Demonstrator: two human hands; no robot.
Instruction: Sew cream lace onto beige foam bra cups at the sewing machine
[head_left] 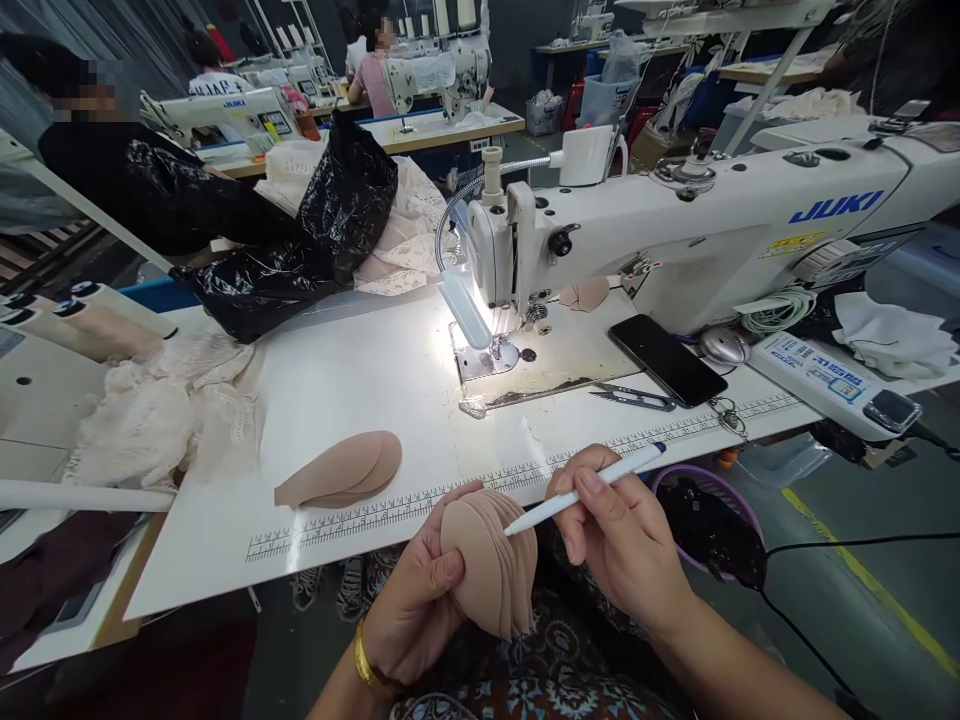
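Fanned out in my left hand [420, 600] is a stack of beige oval fabric pieces [487, 570], with my thumb on the front piece. My right hand [619, 530] pinches a white pen [585, 490] whose tip touches or nearly touches the upper edges of the stack. Both hands are in front of the table's front edge, above my lap. More beige pieces [349, 470] lie overlapped on the white table [405, 410], beside a printed ruler strip [360, 517].
A JUKI sewing machine [675, 220] stands behind, its needle area lit. A phone [666, 360] and thread snips [634, 397] lie right. Lace fabric [172, 410] and a black plastic bag [330, 220] are left. A person in black [150, 180] sits beyond.
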